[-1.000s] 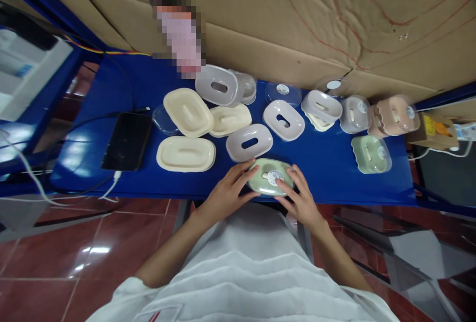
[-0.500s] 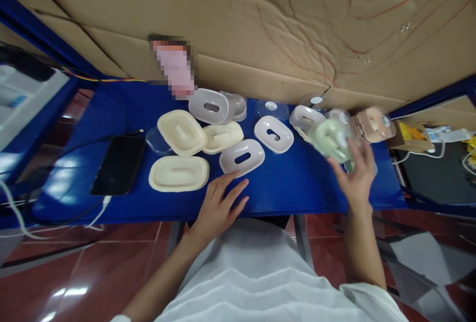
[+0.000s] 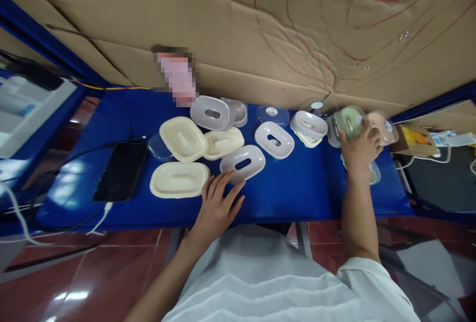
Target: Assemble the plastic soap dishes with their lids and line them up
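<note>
My left hand (image 3: 219, 200) rests with its fingers spread, fingertips at the near rim of a pale grey oval soap dish tray (image 3: 256, 159). My right hand (image 3: 360, 149) grips the near side of a green soap dish (image 3: 350, 119) with a clear lid, over a grey dish (image 3: 333, 136) at the far right. Beside it stands a peach soap dish (image 3: 385, 126). Another green piece (image 3: 374, 173) lies partly hidden under my right wrist. Cream soap dish parts (image 3: 178, 180) lie left of my left hand. A second grey tray with a slot (image 3: 274, 141) is between the hands.
A black phone (image 3: 119, 172) with cables lies at the left of the blue table (image 3: 297, 193). Clear lids (image 3: 272, 115) and stacked dishes (image 3: 309, 124) stand along the cardboard wall (image 3: 238, 24). A small cardboard box (image 3: 416, 143) is past the right end.
My right hand has carried the green soap dish to the right and back, onto the grey dish beside the peach one. My left hand has stayed nearly in place.
</note>
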A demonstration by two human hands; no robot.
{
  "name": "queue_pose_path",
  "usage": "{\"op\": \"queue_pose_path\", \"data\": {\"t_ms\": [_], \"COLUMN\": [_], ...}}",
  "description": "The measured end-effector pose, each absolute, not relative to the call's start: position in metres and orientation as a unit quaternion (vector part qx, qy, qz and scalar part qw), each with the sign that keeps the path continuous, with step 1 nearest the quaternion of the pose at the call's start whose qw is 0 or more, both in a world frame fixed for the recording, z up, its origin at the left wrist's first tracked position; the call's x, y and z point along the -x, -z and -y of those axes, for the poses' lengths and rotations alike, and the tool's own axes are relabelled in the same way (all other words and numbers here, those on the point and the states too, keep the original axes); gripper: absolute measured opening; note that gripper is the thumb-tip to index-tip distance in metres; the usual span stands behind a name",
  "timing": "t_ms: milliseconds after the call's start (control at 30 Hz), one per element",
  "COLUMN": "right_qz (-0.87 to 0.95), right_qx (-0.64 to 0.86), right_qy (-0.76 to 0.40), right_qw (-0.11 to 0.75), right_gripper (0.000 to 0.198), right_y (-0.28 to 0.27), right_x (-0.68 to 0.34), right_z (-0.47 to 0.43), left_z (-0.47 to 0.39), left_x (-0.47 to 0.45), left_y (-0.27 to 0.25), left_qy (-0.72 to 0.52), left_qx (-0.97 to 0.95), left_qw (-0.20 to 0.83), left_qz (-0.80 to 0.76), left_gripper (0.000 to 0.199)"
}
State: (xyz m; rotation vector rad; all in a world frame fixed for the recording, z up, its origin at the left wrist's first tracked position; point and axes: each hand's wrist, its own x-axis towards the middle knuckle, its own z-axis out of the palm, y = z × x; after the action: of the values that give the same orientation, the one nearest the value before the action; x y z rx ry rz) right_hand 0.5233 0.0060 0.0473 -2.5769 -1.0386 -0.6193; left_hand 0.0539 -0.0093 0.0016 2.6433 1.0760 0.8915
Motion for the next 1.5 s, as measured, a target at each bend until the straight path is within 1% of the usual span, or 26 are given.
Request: {"op": "queue_pose_path", "data": {"t_ms": [67, 200, 267, 367, 400, 467, 533, 633, 767, 867, 967, 1067, 1167, 1200, 1267, 1333, 1400, 1500], "right_qz": [0.407, 0.568, 0.616, 0.612, 0.602, 0.589, 0.592, 0.612, 0.656, 0.693, 0.725, 0.753, 0.777, 0.782, 0.776, 0.745, 0.698, 0.660], "right_qx": [0.871, 0.791, 0.763, 0.770, 0.777, 0.785, 0.779, 0.751, 0.684, 0.649, 0.627, 0.617, 0.611, 0.607, 0.611, 0.643, 0.690, 0.732], "right_qy": [0.230, 0.206, 0.184, 0.177, 0.181, 0.192, 0.200, 0.226, 0.263, 0.249, 0.210, 0.158, 0.086, 0.062, 0.035, 0.042, 0.070, 0.098], "right_qw": [0.149, 0.103, 0.069, 0.038, 0.034, 0.034, 0.048, 0.104, 0.183, 0.192, 0.190, 0.162, 0.128, 0.127, 0.150, 0.176, 0.176, 0.135], "right_gripper": [0.089, 0.060, 0.055, 0.059, 0.056, 0.043, 0.034, 0.030, 0.019, 0.007, 0.013, 0.022, 0.046, 0.050, 0.044, 0.034, 0.037, 0.043], "right_y": [-0.053, -0.065, -0.067, -0.066, -0.064, -0.063, -0.064, -0.064, -0.053, -0.034, -0.020, -0.017, -0.026, -0.029, -0.035, -0.037, -0.035, -0.028], "right_x": [-0.524, -0.518, -0.512, -0.505, -0.504, -0.502, -0.500, -0.489, -0.458, -0.433, -0.417, -0.408, -0.407, -0.408, -0.415, -0.425, -0.437, -0.453], "right_z": [-0.012, -0.041, -0.061, -0.087, -0.093, -0.101, -0.102, -0.085, -0.020, 0.042, 0.089, 0.109, 0.107, 0.101, 0.085, 0.061, 0.034, 0.000], "left_z": [0.008, 0.003, 0.001, -0.001, -0.001, -0.001, -0.001, -0.001, -0.003, -0.007, -0.013, -0.019, -0.022, -0.022, -0.018, -0.011, 0.001, 0.020], "left_x": [-0.055, -0.057, -0.058, -0.058, -0.058, -0.057, -0.056, -0.055, -0.054, -0.054, -0.056, -0.059, -0.064, -0.065, -0.065, -0.064, -0.062, -0.059], "left_y": [-0.002, -0.005, -0.006, -0.005, -0.005, -0.003, -0.002, -0.004, -0.009, -0.010, -0.008, -0.006, -0.004, -0.003, -0.003, -0.004, -0.006, -0.009], "left_qy": [-0.295, -0.286, -0.283, -0.288, -0.290, -0.293, -0.295, -0.294, -0.291, -0.283, -0.278, -0.264, -0.254, -0.254, -0.259, -0.270, -0.287, -0.307], "left_qx": [-0.883, -0.889, -0.892, -0.891, -0.889, -0.886, -0.885, -0.890, -0.898, -0.899, -0.898, -0.900, -0.904, -0.904, -0.903, -0.899, -0.893, -0.888], "left_qw": [0.078, 0.087, 0.095, 0.104, 0.104, 0.093, 0.076, 0.070, 0.087, 0.094, 0.092, 0.084, 0.086, 0.088, 0.088, 0.084, 0.085, 0.103], "left_qz": [-0.357, -0.346, -0.339, -0.336, -0.339, -0.347, -0.352, -0.342, -0.317, -0.321, -0.330, -0.335, -0.333, -0.331, -0.330, -0.333, -0.335, -0.328], "left_gripper": [0.040, 0.038, 0.036, 0.031, 0.029, 0.029, 0.031, 0.030, 0.020, 0.017, 0.016, 0.018, 0.022, 0.023, 0.027, 0.031, 0.033, 0.032]}}
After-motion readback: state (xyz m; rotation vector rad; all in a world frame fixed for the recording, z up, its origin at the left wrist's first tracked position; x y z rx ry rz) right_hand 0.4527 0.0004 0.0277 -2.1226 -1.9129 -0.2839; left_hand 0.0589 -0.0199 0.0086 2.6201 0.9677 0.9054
